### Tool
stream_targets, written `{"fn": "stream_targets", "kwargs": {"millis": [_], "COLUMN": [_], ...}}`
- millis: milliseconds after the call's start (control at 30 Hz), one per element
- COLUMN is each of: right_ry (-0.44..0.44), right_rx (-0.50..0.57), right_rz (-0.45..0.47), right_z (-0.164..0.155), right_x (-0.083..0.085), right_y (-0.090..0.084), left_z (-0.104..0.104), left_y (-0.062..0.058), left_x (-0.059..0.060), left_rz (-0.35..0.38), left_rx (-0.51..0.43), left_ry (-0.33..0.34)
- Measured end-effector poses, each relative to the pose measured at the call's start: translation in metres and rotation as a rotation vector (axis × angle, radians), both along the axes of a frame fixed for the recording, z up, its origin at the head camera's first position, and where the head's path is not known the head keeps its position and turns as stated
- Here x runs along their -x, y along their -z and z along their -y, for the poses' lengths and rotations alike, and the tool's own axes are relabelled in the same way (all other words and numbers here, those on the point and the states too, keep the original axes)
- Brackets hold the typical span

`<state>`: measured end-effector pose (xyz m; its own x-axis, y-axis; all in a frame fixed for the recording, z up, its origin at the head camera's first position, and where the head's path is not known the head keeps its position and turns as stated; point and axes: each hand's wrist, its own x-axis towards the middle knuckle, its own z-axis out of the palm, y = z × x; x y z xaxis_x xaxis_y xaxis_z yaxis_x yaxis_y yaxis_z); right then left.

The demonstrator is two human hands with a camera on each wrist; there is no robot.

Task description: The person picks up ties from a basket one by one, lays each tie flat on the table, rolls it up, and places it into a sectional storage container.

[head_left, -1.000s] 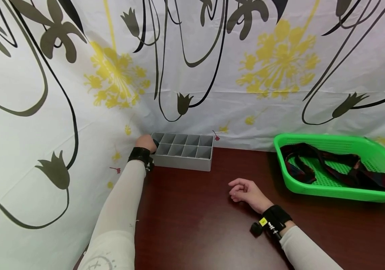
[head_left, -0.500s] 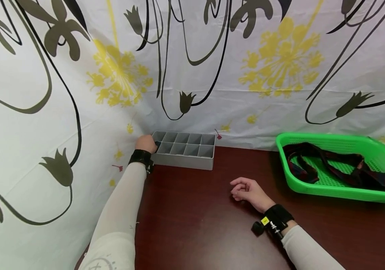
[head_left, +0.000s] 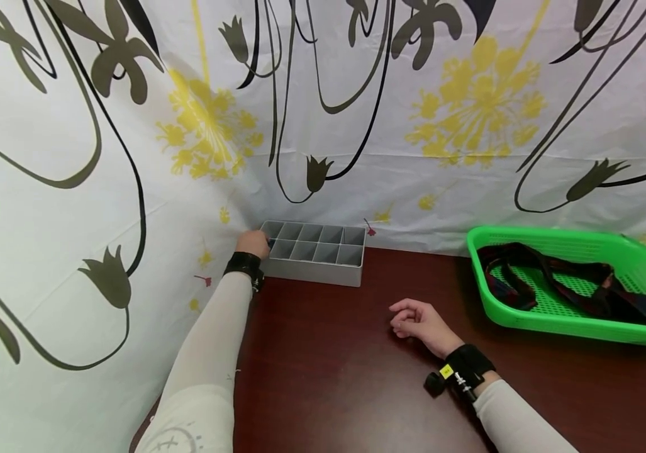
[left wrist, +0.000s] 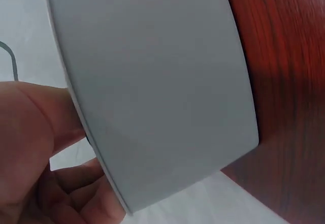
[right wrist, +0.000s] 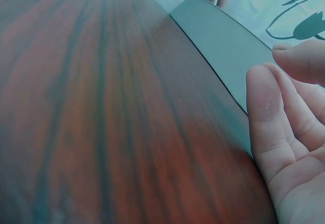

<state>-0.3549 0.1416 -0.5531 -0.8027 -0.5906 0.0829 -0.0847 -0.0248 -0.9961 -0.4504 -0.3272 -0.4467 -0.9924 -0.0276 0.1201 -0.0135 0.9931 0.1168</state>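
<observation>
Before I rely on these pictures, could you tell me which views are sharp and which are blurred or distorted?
Head view: evenly lit, wide-angle bend at the edges, tray and basket sharp. Left wrist view: tray wall fills the frame, left hand close and soft. Right wrist view: table grain smeared, right hand near and blurred.

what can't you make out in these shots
- Head view: the left hand covers the near-left corner of the grey divided tray; its fingertips are hidden.
- Head view: the dark strap in the green basket runs off the right edge.
- Left wrist view: the tray's wall fills the frame, hiding its compartments.
- Right wrist view: the right hand is cut off by the edge.
</observation>
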Motion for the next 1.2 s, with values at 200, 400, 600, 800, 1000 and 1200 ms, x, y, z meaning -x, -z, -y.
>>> {"fn": "stream_targets", "kwargs": {"millis": [200,400,600,800,1000,1200], "right_ry": [-0.005,-0.011,-0.002,0.012,-0.02,0.017], "right_rx": [-0.002,0.007,-0.005,-0.015,0.03,0.176], "right_rz": [0.0,-0.01,-0.014,-0.023,-0.044,-0.162], "right_z": [-0.001,-0.001,-0.004,-0.005,-0.006,-0.041], "right_x": [-0.002,-0.004,-0.005,-0.006,-0.007,0.001], "right_y": [0.002,-0.001,-0.002,-0.005,-0.025,-0.074], "left_z": [-0.005,-0.011,-0.02,-0.049,-0.131,-0.228], "left_y": [-0.003,-0.001,0.029,0.042,0.039,0.043], "left_x": [-0.017,-0.047,-0.072,-0.096,-0.118,-0.134], "left_rz": [-0.079,-0.139,-0.257,-0.43,-0.422,-0.207], "left_rx": [-0.186,-0.231,-0.186,-0.165,-0.19,-0.216], "left_ry": [-0.105,-0.233,-0.114,-0.081,0.071,0.302]}}
